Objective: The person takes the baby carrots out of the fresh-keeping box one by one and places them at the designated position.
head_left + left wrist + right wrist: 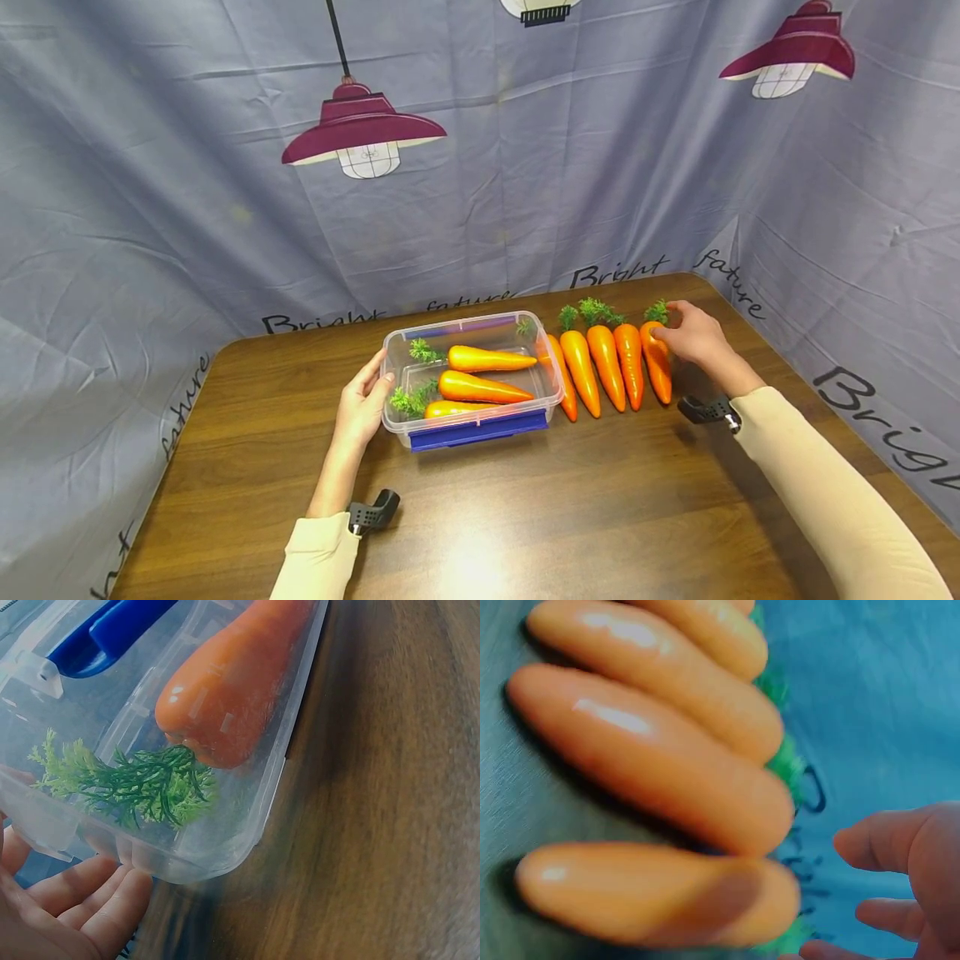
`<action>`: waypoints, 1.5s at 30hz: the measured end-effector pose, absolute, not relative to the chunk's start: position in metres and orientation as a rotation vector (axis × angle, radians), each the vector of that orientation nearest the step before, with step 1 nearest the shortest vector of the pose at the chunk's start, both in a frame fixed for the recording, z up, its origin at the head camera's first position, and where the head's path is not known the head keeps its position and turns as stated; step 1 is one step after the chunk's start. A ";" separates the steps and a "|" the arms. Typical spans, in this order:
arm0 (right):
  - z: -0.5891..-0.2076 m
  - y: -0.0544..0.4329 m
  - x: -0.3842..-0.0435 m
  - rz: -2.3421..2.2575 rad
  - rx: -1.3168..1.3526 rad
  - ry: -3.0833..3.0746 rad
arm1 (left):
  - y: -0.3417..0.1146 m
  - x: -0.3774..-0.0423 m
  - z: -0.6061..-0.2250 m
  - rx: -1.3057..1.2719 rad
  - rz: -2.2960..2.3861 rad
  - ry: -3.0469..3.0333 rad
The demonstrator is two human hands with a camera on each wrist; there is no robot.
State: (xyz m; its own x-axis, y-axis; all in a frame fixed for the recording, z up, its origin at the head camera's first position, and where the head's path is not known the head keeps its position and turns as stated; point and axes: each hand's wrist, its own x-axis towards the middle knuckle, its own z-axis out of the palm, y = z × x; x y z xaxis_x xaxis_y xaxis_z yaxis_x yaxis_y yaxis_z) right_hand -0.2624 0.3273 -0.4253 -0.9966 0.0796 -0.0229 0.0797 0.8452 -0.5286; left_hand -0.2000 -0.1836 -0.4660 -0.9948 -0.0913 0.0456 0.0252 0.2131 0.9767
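Observation:
My left hand (362, 406) is at the left end of a clear plastic box (191, 874) with blue clips, its fairly straight fingers against the outer wall. Inside the box lie three orange carrots with feathery green tops, among them the nearest carrot (232, 690). My right hand (696, 337) is over the top end of the rightmost carrot (657, 367) in a row. In the right wrist view, its fingers are spread apart beside that carrot (630, 892), with nothing held between them.
Several more carrots (606, 367) lie side by side just right of the box, tops toward the back. The wooden table (600, 492) ends at a grey printed curtain (480, 208) at the back. Black camera mounts (375, 510) are on both wrists.

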 end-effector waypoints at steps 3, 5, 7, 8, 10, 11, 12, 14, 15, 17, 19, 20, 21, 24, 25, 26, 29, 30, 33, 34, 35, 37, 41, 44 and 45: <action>-0.412 0.310 -0.261 -0.834 0.054 3.059 | -0.184 -0.200 -0.465 0.060 -1.924 -2.360; -0.403 0.296 -0.260 -0.858 -0.018 3.040 | -0.184 -0.200 -0.465 0.062 -1.921 -2.359; -0.395 0.279 -0.259 -0.881 -0.108 3.017 | -0.183 -0.200 -0.465 0.061 -1.923 -2.355; -0.391 0.270 -0.258 -0.890 -0.159 3.001 | -0.183 -0.200 -0.465 0.062 -1.922 -2.358; -0.384 0.249 -0.257 -0.887 -0.257 2.985 | -0.184 -0.201 -0.466 0.069 -1.920 -2.365; -0.381 0.239 -0.256 -0.881 -0.299 2.979 | -0.184 -0.201 -0.466 0.069 -1.919 -2.368; -0.378 0.228 -0.255 -0.885 -0.340 2.975 | -0.184 -0.201 -0.466 0.070 -1.917 -2.371; -0.375 0.207 -0.253 -0.891 -0.418 2.961 | -0.184 -0.201 -0.467 0.072 -1.916 -2.376; -0.374 0.196 -0.251 -0.894 -0.457 2.955 | -0.183 -0.201 -0.467 0.070 -1.915 -2.374; -0.374 0.174 -0.250 -0.910 -0.550 2.929 | -0.185 -0.201 -0.466 0.069 -1.913 -2.374; -0.375 0.154 -0.249 -0.914 -0.652 2.889 | -0.186 -0.202 -0.466 0.069 -1.915 -2.370; -0.377 0.144 -0.250 -0.902 -0.699 2.862 | -0.186 -0.202 -0.465 0.073 -1.914 -2.370; -0.379 0.135 -0.250 -0.884 -0.741 2.830 | -0.186 -0.202 -0.465 0.078 -1.917 -2.368; -0.386 0.112 -0.252 -0.784 -0.820 2.735 | -0.186 -0.202 -0.465 0.085 -1.922 -2.371; -0.389 0.105 -0.253 -0.746 -0.834 2.706 | -0.186 -0.202 -0.465 0.084 -1.920 -2.374; -0.392 0.099 -0.255 -0.712 -0.844 2.677 | -0.185 -0.202 -0.465 0.088 -1.919 -2.377; -0.401 0.083 -0.258 -0.619 -0.858 2.631 | -0.185 -0.202 -0.465 0.090 -1.904 -2.383; -0.403 0.077 -0.260 -0.596 -0.868 2.623 | -0.186 -0.202 -0.464 0.086 -1.901 -2.380; -0.411 0.066 -0.262 -0.525 -0.885 2.606 | -0.184 -0.203 -0.464 0.084 -1.902 -2.368; -0.413 0.063 -0.262 -0.504 -0.890 2.603 | -0.184 -0.203 -0.464 0.081 -1.907 -2.364; -0.415 0.061 -0.262 -0.486 -0.898 2.602 | -0.183 -0.203 -0.464 0.077 -1.910 -2.362; -0.418 0.057 -0.262 -0.458 -0.908 2.599 | -0.183 -0.204 -0.464 0.073 -1.914 -2.363; -0.423 0.053 -0.262 -0.462 -0.934 2.600 | -0.183 -0.204 -0.464 0.069 -1.915 -2.366; -0.426 0.053 -0.263 -0.481 -0.946 2.595 | -0.185 -0.204 -0.464 0.072 -1.923 -2.360; -0.427 0.052 -0.263 -0.483 -0.952 2.592 | -0.185 -0.204 -0.464 0.075 -1.924 -2.360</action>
State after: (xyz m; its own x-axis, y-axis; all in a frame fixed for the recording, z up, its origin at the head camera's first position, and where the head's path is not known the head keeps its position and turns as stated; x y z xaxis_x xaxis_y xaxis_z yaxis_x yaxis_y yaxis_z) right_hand -0.2632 0.0524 -0.4269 -0.7195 -0.6671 -0.1930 -0.5529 0.7184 -0.4222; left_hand -0.2039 -0.1853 -0.4641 -0.9942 -0.0984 0.0432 0.0225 0.2029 0.9789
